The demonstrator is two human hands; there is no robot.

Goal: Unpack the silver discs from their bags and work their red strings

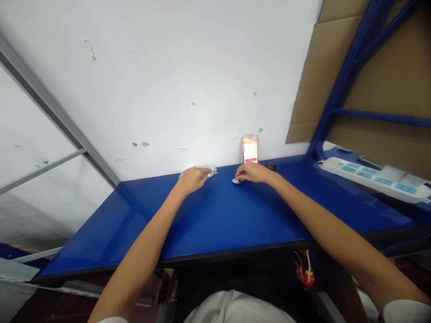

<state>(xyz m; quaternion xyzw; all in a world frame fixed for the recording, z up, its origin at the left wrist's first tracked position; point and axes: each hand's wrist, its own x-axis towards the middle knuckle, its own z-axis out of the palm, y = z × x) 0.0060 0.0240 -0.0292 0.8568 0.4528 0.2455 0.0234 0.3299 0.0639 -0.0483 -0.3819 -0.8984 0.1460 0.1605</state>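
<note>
My left hand [193,180] is at the back of the blue table, its thumb and fingers closed at a small silvery piece [210,174]. Clear plastic wrapping [214,169] lies around that piece and partly behind the hand. To the right, my right hand [252,172] pinches a small round silvery disc [236,181], held low at the tabletop and slightly tilted. A bit of red shows at those fingertips. The fingers hide part of both pieces, so their exact kind cannot be made out.
A phone [250,150] with a lit screen leans on the white wall behind my right hand. Beside it sits a small black object [270,166]. A white power strip [373,177] lies at the right by the blue metal frame [346,85]. The blue table's [215,220] dark front edge faces me.
</note>
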